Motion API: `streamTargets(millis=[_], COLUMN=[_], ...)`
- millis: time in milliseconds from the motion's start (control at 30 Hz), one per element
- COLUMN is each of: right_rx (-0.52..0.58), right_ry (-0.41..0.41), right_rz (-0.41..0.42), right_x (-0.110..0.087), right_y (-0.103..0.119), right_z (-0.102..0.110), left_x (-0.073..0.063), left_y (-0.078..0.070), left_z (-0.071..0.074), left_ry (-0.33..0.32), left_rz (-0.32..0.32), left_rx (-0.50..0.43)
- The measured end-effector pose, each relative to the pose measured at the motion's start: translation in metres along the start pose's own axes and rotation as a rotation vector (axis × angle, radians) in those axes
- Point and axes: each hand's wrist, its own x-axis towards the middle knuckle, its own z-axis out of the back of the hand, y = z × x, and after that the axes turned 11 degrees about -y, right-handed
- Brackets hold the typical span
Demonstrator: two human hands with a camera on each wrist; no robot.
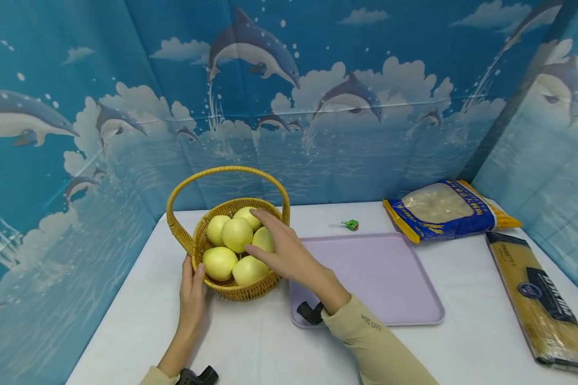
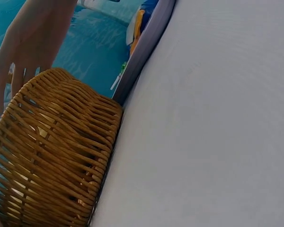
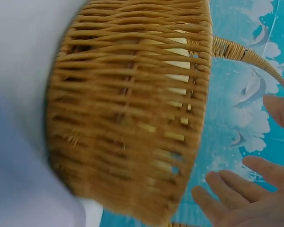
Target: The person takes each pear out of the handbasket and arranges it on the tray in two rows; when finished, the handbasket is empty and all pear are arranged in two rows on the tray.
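A woven wicker basket (image 1: 250, 291) with a tall arched handle (image 1: 228, 169) stands at the left of the white table. Several round yellow-green fruits, which look like apples (image 1: 237, 234), lie inside it. My left hand (image 1: 192, 297) touches the basket's near left side, fingers fairly straight and thumb by the rim; in the left wrist view only a sliver of it shows at the lower left corner. Over the basket's right side reaches my right hand (image 1: 286, 248), fingers extended and spread above the apples. In the right wrist view, nothing shows between the fingers (image 3: 236, 191).
A lilac tray (image 1: 371, 278) lies right of the basket, partly under my right forearm. Behind it is a green-wrapped lollipop (image 1: 351, 225). Farther right are a blue-and-yellow food bag (image 1: 443, 211) and a long pack of pasta (image 1: 534, 299). A dolphin-print curtain (image 1: 337, 155) hangs behind.
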Motion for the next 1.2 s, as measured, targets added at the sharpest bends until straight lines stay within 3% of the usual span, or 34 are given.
streamTargets(millis=[333,467,600,933,1200], right_rx=[0.015,0.050,0.037,-0.121,-0.178], right_ry=[-0.036,-0.087,-0.108,0.003,-0.022], right_rz=[-0.059,-0.098,-0.086,-0.016,-0.032], right_x=[0.031,0.038,0.040,0.041,0.044], right_y=[0.002,-0.002,-0.008,-0.013,-0.015], right_z=[-0.030,-0.041,-0.053,-0.061,-0.066], left_x=[0.001,0.002,0.002,0.000,0.000], left_y=[0.000,0.000,0.000,-0.004,-0.002], left_z=[0.002,0.002,0.001,0.000,0.000], left_ry=[-0.007,-0.003,0.001,-0.012,-0.004], left_rz=[0.003,0.016,0.028,0.035,0.053], left_rx=[0.011,-0.004,-0.017,0.022,0.020])
